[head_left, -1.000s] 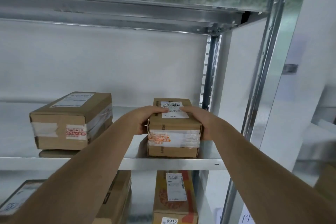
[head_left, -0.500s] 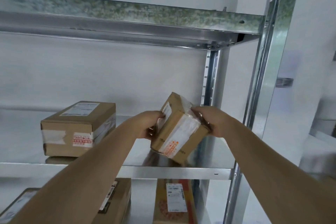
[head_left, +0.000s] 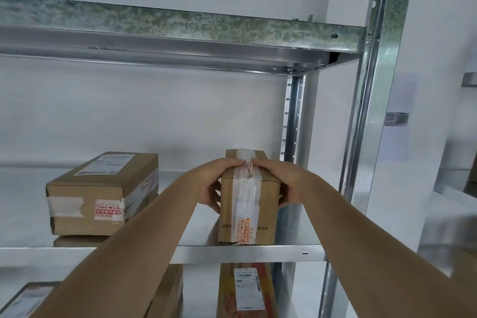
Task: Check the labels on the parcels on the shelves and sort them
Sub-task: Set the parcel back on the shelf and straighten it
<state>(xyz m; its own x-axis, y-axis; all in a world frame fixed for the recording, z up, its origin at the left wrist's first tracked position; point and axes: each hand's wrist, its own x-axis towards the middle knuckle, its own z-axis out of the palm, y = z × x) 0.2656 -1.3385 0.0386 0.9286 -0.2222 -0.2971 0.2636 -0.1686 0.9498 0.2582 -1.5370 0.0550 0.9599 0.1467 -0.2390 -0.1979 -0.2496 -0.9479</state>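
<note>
Gripping both sides, the hands (head_left: 249, 183) hold the parcel (head_left: 249, 210) upright on end, long axis vertical, taped face outward.

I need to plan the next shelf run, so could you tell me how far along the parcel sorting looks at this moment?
Nothing shows as finished. In hand: the left hand and right hand grip the small taped box, standing on end at the shelf edge, label out of sight. Left: the larger box beside it, label up, and the labelled parcels on the shelf below look untouched.
</note>
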